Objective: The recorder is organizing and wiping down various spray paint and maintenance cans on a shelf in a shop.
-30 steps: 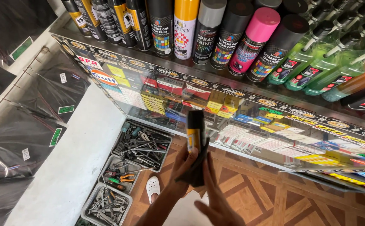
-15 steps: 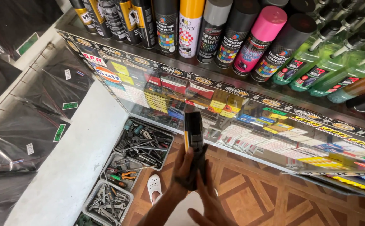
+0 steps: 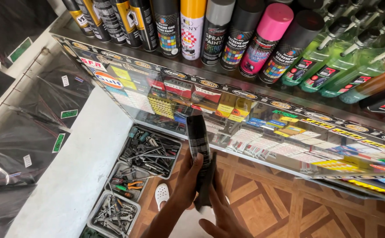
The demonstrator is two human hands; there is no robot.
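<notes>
Black and slim, the can (image 3: 199, 143) stands upright in front of the glass case (image 3: 289, 145), just below its top edge. The left hand (image 3: 188, 178) wraps around the can's lower half, fingers pressed tight on it, so it does not slip. The right hand (image 3: 221, 213) sits just under the can with its fingers spread along a dark cloth (image 3: 206, 187), maybe to steady it. Spray cans (image 3: 192, 26) stand in a row on top of the case. Down left of the case, trays of tools (image 3: 146, 152) sit on the floor, beside a white shoe (image 3: 161, 195).
</notes>
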